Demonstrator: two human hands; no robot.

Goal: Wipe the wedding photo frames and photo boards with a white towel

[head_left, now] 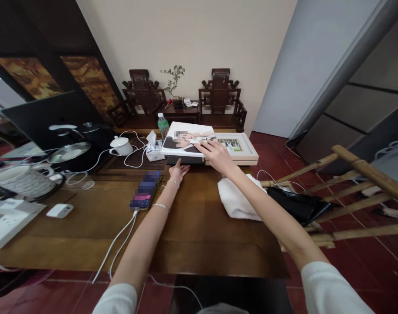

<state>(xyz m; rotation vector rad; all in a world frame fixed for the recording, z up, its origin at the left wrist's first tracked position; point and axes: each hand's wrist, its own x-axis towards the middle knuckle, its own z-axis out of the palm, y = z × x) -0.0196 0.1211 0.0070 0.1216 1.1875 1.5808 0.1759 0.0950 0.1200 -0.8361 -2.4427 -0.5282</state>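
A large photo album with a printed cover lies at the far side of the wooden table, partly on a white picture frame. My right hand rests flat on the album cover, pressing a small white wipe under its fingers. My left hand touches the album's near dark edge, fingers stretched out. A folded white towel lies on the table under my right forearm.
A phone on a white charging cable lies left of my left arm. Further left are a teapot, a tissue box, a green bottle, a kettle, a power strip. A black bag and bamboo chair sit right.
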